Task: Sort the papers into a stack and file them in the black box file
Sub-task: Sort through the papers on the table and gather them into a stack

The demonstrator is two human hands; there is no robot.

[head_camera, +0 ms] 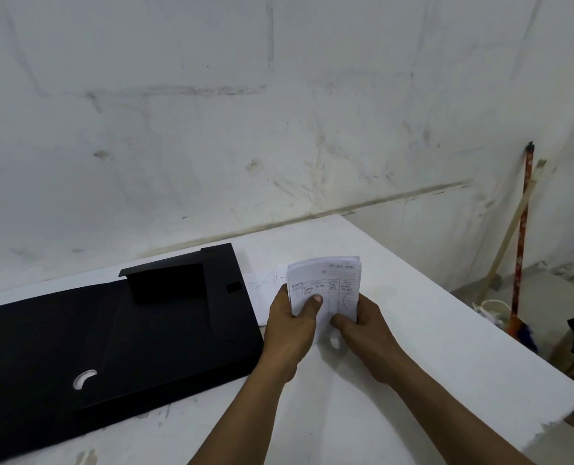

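White papers [324, 290], already gathered into a stack, are standing upright over the table [447, 347], the left hand [290, 325] and right hand [363, 325] each pinching a lower edge, thumbs on the front sheet. Just left, the black box file [111, 330] is lying open and looking empty, so filing is remaining. Behind the stack a few loose sheets [262, 290] are lying beside the file, nothing blocking it; sticks [522, 246] are leaning on the far wall.

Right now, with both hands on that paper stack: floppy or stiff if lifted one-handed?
Probably floppy: the stack is thin slips whose top edge already curls. Likely light. Sheets may fan or slip apart, since the left hand and right hand grip only its lower edge.
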